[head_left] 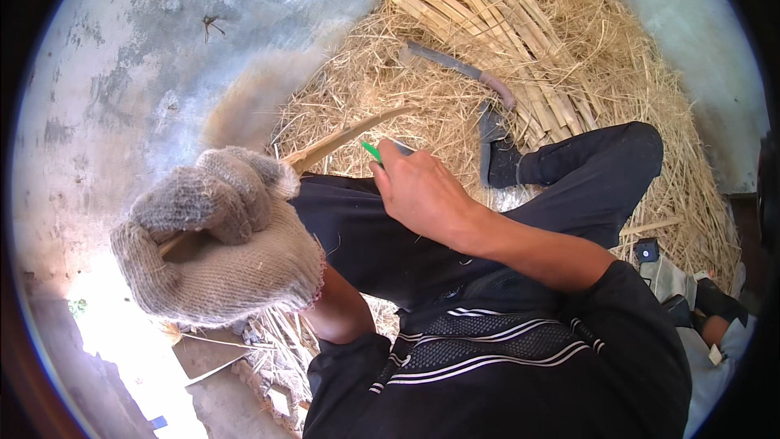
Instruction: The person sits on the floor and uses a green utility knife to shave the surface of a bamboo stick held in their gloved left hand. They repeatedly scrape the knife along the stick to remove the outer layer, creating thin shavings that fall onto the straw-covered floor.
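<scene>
My left hand (215, 236), in a thick grey knit glove, is closed around a bamboo strip (345, 136). The strip's pale, narrowing end points up and right from the fist, and a bit of it shows inside the curled fingers. My bare right hand (422, 195) is closed, just below and right of the strip's free end. It grips a small tool with a green part (371, 150) poking out past the fingers and a dark piece beside it. The rest of that tool is hidden by the hand, and I cannot tell whether it touches the strip.
Split bamboo strips (496, 28) lie in a pile on shavings (341, 85). A curved dark blade with a brown handle (496, 89) rests beside them, near my dark shoe (500, 154). A weathered wall (162, 49) rises at left. Another person's sleeve (735, 349) shows at lower right.
</scene>
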The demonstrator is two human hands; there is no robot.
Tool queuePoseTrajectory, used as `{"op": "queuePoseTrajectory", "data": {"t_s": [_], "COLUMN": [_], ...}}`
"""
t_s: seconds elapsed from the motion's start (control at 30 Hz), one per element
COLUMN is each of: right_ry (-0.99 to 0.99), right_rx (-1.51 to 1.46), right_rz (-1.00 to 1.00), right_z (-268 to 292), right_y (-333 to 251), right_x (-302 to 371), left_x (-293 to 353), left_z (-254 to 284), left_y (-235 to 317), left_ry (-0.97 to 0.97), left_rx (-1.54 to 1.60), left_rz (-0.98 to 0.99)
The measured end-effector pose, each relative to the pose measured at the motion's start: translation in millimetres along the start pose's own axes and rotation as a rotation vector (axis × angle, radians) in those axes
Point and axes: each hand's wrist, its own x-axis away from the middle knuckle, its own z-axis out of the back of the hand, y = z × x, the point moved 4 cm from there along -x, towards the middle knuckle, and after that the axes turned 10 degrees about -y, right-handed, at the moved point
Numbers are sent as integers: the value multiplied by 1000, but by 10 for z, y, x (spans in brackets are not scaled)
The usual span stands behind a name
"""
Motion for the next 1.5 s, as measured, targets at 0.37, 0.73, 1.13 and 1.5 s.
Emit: {"op": "queuePoseTrajectory", "data": {"t_s": [0.37, 0.73, 1.13, 1.5], "right_ry": [-21, -67, -123, -79], "right_rx": [-65, -107, 209, -87], "right_rz": [7, -36, -66, 76], "right_z": [78, -78, -609, 191], "right_y": [-114, 83, 1049, -353], "right_x": [13, -61, -233, 38], "left_x": [24, 18, -76, -27], "left_z": [-61, -83, 9, -51], "left_y": [2, 52, 14, -4], "left_ry": [85, 54, 207, 239], "left_rx": [108, 74, 90, 73], "left_rz": [-77, 17, -60, 19]}}
